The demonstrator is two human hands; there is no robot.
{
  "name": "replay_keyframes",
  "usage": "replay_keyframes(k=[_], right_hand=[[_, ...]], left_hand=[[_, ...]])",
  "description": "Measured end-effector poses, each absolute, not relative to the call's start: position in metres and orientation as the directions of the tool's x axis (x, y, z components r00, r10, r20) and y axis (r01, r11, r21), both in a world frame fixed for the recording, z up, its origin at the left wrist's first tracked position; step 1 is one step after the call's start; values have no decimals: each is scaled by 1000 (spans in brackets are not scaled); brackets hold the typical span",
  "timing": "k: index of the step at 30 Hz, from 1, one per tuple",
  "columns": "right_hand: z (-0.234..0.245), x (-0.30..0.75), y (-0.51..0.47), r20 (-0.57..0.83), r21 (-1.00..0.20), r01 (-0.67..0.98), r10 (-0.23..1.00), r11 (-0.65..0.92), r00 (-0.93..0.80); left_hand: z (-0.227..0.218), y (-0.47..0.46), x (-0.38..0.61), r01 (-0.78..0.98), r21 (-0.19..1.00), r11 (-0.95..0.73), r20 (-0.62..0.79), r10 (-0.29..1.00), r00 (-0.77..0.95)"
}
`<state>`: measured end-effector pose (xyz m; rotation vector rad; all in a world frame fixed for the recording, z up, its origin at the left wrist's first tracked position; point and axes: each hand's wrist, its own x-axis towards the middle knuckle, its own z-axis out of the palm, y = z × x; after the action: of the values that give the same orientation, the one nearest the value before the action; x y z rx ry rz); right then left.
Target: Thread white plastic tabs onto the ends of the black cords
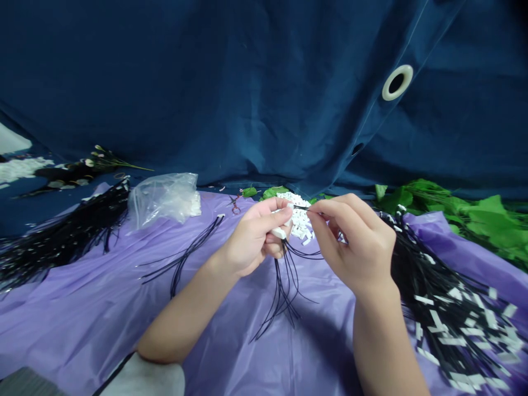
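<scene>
The left hand (256,236) grips small white pieces (279,233) between thumb and fingers, in front of the middle of the purple sheet (231,352). Black cords (282,300) hang below this hand, their loose ends fanning out. The right hand (357,242) pinches a thin black strand (301,207) that runs across to a white piece at the left fingertips. Behind the hands lies a pile of loose white bits (304,224), with small scissors (235,205) to its left. A clear plastic bag (159,201) sits farther left, near a heap of black cords (74,231). White-tipped black cords (433,275) spread at right, beside green leaves (466,212).
</scene>
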<state>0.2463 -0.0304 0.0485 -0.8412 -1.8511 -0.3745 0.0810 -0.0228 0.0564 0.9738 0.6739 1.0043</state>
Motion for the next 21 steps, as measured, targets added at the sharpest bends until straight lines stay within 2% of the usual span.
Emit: replay_keyframes(k=[9, 21], right_hand=[[46, 244, -27, 904, -91, 699, 353, 709, -241], [46, 241, -26, 896, -124, 697, 381, 706, -227]], left_hand=[[57, -23, 79, -383, 897, 220, -27, 893, 448], [59, -23, 77, -394, 897, 202, -17, 905, 425]])
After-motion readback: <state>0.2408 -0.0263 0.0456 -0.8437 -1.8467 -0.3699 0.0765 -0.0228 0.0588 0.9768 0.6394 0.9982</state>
